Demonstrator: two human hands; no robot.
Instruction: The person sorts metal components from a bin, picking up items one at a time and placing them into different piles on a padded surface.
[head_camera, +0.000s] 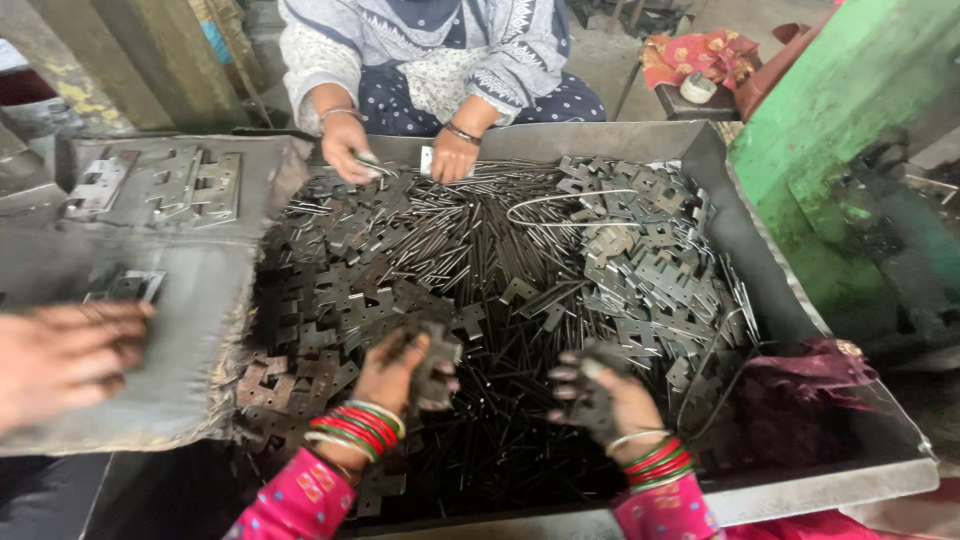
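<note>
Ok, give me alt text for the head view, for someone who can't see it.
The person's left hand and right hand each hold a dark metal plate over a tray heaped with plates and pins; a co-worker sorts opposite.

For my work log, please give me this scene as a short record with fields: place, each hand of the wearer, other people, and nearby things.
Place: large metal tray heaped with dark hinge plates and thin metal pins
Left hand: closed on one hinge plate
Right hand: closed on dark metal pieces, kind unclear
Opposite person: both hands in the pins at the far edge
Third hand: blurred, on the grey side tray
Side: green machine
</note>
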